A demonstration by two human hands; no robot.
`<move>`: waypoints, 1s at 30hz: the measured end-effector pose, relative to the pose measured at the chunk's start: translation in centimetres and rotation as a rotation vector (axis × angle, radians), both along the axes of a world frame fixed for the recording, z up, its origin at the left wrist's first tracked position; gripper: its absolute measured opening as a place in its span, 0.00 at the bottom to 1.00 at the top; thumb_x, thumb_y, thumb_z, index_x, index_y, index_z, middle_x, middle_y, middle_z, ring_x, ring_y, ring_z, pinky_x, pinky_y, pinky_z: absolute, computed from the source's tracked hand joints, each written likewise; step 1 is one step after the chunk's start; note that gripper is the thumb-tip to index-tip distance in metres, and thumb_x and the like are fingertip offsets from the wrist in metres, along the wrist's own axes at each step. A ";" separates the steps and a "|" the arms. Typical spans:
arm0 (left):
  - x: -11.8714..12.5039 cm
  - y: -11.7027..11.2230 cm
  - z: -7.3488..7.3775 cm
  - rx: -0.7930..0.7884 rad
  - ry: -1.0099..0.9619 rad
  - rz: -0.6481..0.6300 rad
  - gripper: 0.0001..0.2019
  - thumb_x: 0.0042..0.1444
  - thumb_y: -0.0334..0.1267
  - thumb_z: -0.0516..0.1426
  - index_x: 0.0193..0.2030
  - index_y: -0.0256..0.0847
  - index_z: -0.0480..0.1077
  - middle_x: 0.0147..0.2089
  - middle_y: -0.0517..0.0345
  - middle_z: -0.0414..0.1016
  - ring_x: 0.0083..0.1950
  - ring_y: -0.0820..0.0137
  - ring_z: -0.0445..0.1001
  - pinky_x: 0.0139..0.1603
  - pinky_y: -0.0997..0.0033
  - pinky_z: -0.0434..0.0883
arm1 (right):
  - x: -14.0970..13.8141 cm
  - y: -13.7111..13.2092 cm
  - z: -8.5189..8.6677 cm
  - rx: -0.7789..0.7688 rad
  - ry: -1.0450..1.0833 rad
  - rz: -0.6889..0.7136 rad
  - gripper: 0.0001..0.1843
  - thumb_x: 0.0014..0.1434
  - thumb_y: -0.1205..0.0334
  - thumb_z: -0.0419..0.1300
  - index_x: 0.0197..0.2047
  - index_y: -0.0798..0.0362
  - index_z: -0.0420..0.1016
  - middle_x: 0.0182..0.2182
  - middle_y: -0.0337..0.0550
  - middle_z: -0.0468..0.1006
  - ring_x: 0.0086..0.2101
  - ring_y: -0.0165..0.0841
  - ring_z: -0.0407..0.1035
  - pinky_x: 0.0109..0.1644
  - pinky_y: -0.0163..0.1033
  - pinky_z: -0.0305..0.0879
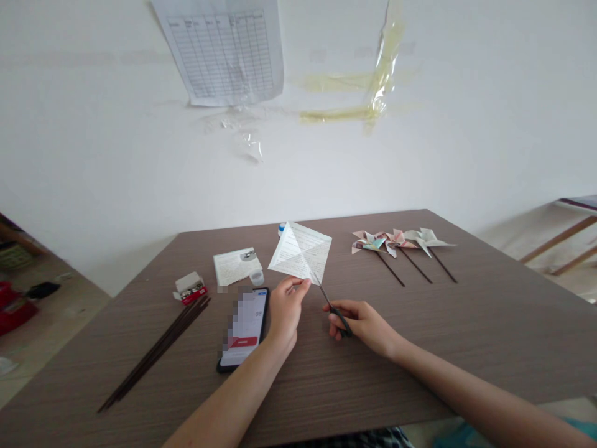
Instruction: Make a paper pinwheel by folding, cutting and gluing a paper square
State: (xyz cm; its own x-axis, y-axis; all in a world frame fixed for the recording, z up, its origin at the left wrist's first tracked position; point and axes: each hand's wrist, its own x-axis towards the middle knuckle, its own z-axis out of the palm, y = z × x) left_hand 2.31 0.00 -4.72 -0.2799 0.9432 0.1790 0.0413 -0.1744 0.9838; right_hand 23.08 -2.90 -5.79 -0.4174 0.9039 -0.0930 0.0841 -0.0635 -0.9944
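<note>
My left hand (285,311) pinches the lower edge of a square sheet of printed paper (303,249), holding it up above the table. Creases cross the sheet from corner to corner. My right hand (359,322) is closed round the black handles of a pair of scissors (330,303). The scissor blades point up and left, at the paper's lower corner near my left fingertips; whether they have cut into it I cannot make out. A phone (245,330) with a lit screen lies just left of my left hand.
Three paper pinwheels on dark sticks (392,242) lie at the back right of the table (420,386). On the left are a bundle of dark sticks (156,351), a small open box (190,287), and a stack of paper (231,267) beside a small clear cup (256,277).
</note>
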 end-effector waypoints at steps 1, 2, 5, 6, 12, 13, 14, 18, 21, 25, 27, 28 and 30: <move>0.0 0.0 0.0 0.002 -0.001 -0.001 0.14 0.51 0.53 0.74 0.27 0.46 0.84 0.34 0.54 0.88 0.39 0.60 0.79 0.46 0.62 0.72 | 0.0 0.0 0.0 -0.001 0.003 0.001 0.37 0.58 0.33 0.79 0.56 0.56 0.88 0.31 0.46 0.88 0.32 0.41 0.80 0.45 0.48 0.77; 0.0 0.0 0.0 0.004 -0.003 -0.002 0.14 0.51 0.53 0.74 0.27 0.46 0.84 0.34 0.54 0.88 0.40 0.59 0.80 0.46 0.62 0.72 | 0.0 0.0 0.0 -0.002 0.005 0.001 0.37 0.58 0.33 0.79 0.56 0.56 0.88 0.31 0.45 0.88 0.32 0.40 0.80 0.45 0.48 0.77; -0.1 0.0 0.0 0.003 -0.003 0.000 0.13 0.51 0.52 0.73 0.28 0.46 0.84 0.34 0.54 0.89 0.40 0.59 0.81 0.47 0.62 0.72 | 0.0 0.1 -0.1 -0.003 0.006 -0.003 0.37 0.58 0.32 0.79 0.55 0.56 0.89 0.31 0.45 0.88 0.32 0.40 0.80 0.45 0.47 0.77; -0.1 0.0 0.0 0.002 0.002 0.002 0.13 0.51 0.52 0.73 0.28 0.46 0.84 0.34 0.54 0.88 0.40 0.59 0.80 0.46 0.62 0.72 | 0.0 0.1 -0.1 -0.004 0.007 -0.001 0.37 0.57 0.32 0.80 0.54 0.56 0.89 0.31 0.45 0.88 0.31 0.40 0.80 0.45 0.47 0.77; -0.1 0.1 -0.1 0.006 -0.001 -0.004 0.14 0.51 0.53 0.73 0.28 0.45 0.85 0.34 0.54 0.88 0.41 0.59 0.81 0.47 0.61 0.72 | -0.1 0.0 -0.1 -0.006 0.010 -0.003 0.37 0.56 0.31 0.80 0.54 0.54 0.89 0.30 0.44 0.88 0.32 0.41 0.80 0.45 0.48 0.77; 0.0 0.1 -0.1 0.005 -0.004 -0.006 0.14 0.51 0.53 0.74 0.28 0.45 0.85 0.34 0.54 0.88 0.41 0.59 0.81 0.48 0.61 0.72 | -0.1 0.1 -0.1 -0.003 0.008 -0.004 0.37 0.57 0.31 0.80 0.54 0.54 0.89 0.31 0.44 0.88 0.32 0.41 0.80 0.45 0.48 0.77; 0.0 0.1 -0.2 0.004 -0.005 -0.006 0.14 0.51 0.53 0.74 0.29 0.45 0.85 0.34 0.54 0.88 0.41 0.59 0.81 0.48 0.61 0.72 | -0.1 0.1 -0.1 -0.002 0.007 -0.002 0.37 0.58 0.31 0.80 0.55 0.55 0.89 0.31 0.45 0.88 0.32 0.42 0.80 0.45 0.48 0.77; -0.1 0.1 -0.3 0.000 -0.002 -0.003 0.13 0.52 0.52 0.74 0.30 0.45 0.86 0.34 0.54 0.87 0.39 0.60 0.80 0.46 0.61 0.72 | 0.0 0.2 -0.3 -0.002 0.006 0.002 0.38 0.59 0.31 0.79 0.56 0.55 0.88 0.31 0.46 0.88 0.32 0.41 0.81 0.45 0.48 0.77; -0.1 0.1 -0.2 0.001 -0.007 0.000 0.13 0.52 0.51 0.74 0.29 0.45 0.85 0.34 0.54 0.88 0.40 0.59 0.81 0.46 0.61 0.73 | 0.0 0.3 -0.4 -0.002 0.006 0.007 0.38 0.59 0.30 0.80 0.56 0.54 0.88 0.31 0.44 0.88 0.33 0.41 0.81 0.46 0.47 0.78; 0.0 0.0 0.0 0.017 -0.026 -0.024 0.13 0.52 0.51 0.74 0.29 0.46 0.85 0.37 0.52 0.90 0.45 0.55 0.85 0.52 0.60 0.76 | 0.1 0.2 -0.4 -0.002 0.001 0.015 0.38 0.58 0.29 0.80 0.55 0.54 0.89 0.31 0.44 0.88 0.33 0.41 0.81 0.46 0.48 0.78; 0.0 0.0 0.0 0.015 -0.028 -0.027 0.13 0.53 0.52 0.74 0.29 0.46 0.85 0.38 0.51 0.90 0.47 0.54 0.86 0.54 0.59 0.76 | 0.1 0.2 -0.4 0.001 -0.003 0.012 0.36 0.59 0.31 0.79 0.55 0.54 0.89 0.31 0.45 0.88 0.33 0.42 0.81 0.46 0.48 0.78; 0.0 0.0 0.0 0.013 -0.027 -0.025 0.13 0.52 0.52 0.74 0.29 0.46 0.85 0.38 0.51 0.90 0.48 0.53 0.86 0.54 0.59 0.76 | 0.1 0.2 -0.4 0.002 -0.002 0.012 0.36 0.60 0.32 0.79 0.55 0.54 0.89 0.31 0.45 0.88 0.33 0.42 0.81 0.46 0.48 0.78; 0.0 0.0 0.0 0.010 -0.022 -0.023 0.13 0.53 0.51 0.74 0.29 0.46 0.85 0.38 0.51 0.90 0.48 0.53 0.86 0.55 0.58 0.75 | 0.1 0.2 -0.4 0.002 0.000 0.011 0.35 0.60 0.33 0.79 0.55 0.54 0.89 0.31 0.45 0.88 0.33 0.42 0.81 0.46 0.48 0.78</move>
State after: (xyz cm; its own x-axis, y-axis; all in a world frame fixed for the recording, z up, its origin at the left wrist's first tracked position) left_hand 2.33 0.04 -4.73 -0.2622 0.9476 0.1823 0.0155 -0.1847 0.9827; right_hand 23.15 -2.72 -6.16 -0.4276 0.8993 -0.0914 0.0845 -0.0609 -0.9946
